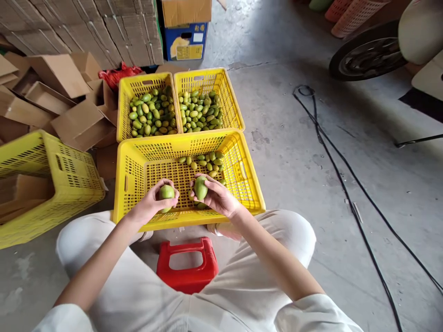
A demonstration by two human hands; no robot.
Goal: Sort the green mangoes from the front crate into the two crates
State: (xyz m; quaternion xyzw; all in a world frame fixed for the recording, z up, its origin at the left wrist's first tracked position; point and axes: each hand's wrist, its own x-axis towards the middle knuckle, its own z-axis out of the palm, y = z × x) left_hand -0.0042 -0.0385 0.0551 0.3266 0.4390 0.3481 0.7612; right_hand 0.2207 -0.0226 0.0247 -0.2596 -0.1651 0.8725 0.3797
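Observation:
My left hand (152, 203) is closed around a green fruit (166, 192), held over the near yellow crate (138, 157). My right hand (216, 196) grips another green fruit (200, 187) just beside it. A small pile of green fruits (206, 162) lies in the far right part of that crate. Behind it stand two smaller yellow crates, the left one (124, 110) and the right one (231, 106), each holding many green fruits.
A red stool (187, 272) stands between my knees. An empty yellow crate (44, 184) lies tilted at left, among cardboard boxes (58, 74). Black cables (332, 157) run across the concrete floor at right. A wheel (367, 53) is at the far right.

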